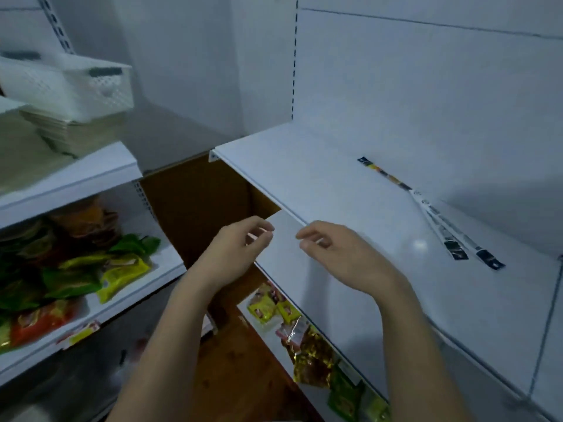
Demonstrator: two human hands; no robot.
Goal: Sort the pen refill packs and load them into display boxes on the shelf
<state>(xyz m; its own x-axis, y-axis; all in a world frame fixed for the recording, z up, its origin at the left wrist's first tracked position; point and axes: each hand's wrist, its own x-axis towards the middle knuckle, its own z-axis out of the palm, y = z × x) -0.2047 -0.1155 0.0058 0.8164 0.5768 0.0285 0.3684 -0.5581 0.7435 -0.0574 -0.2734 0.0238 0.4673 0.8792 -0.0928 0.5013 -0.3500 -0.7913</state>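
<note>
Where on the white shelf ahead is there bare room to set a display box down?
The white shelf is bare from its left end across to the pen refill packs, which lie slantwise near the back panel on the right. The front strip beside the right hand is also free. The lower shelves, full of snack packets, are crowded.

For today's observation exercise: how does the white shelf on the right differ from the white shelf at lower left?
1. The right shelf carries only a few long thin refill packs; the lower-left shelf holds a heap of green, yellow and orange snack packets.
2. The right shelf sits higher; the lower-left shelf sits below another shelf.
3. Both hands, left and right, hover by the right shelf's front edge; none are at the lower-left shelf.
Both are white.
</note>
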